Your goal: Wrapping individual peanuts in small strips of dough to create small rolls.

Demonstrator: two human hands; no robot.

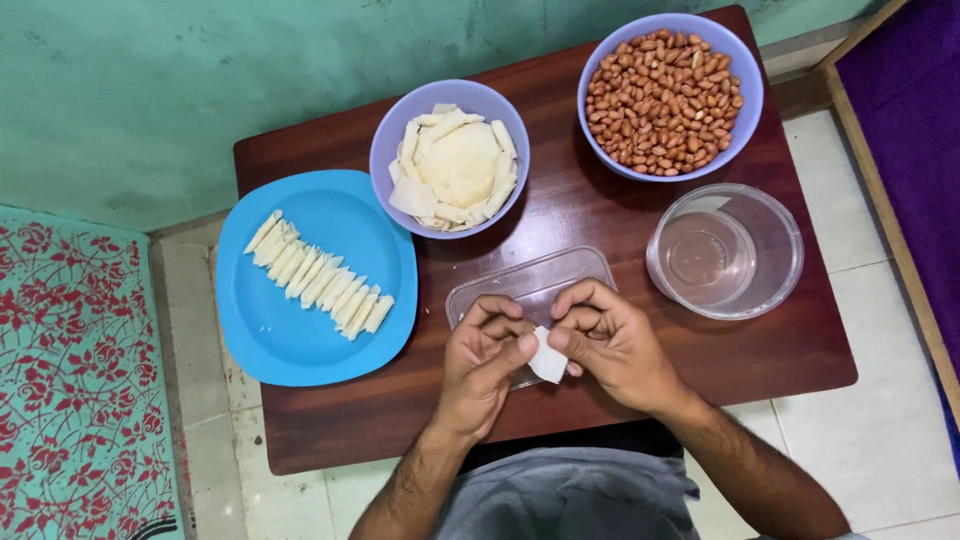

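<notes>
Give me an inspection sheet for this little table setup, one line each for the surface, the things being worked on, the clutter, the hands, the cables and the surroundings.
Surface: dark wooden table, low, over pale floor tiles.
Job's things: small white dough piece pinched between both hands above a clear rectangular tray; blue plate with a row of rolled white pieces; purple bowl of white dough sheets; purple bowl of peanuts.
Clutter: clear round container, appears empty.
Grippers: left hand and right hand, fingertips closed on the dough piece.
Cables: nothing seen.
Surroundings: green wall, red floral mat on one side, purple cloth on the other.
</notes>
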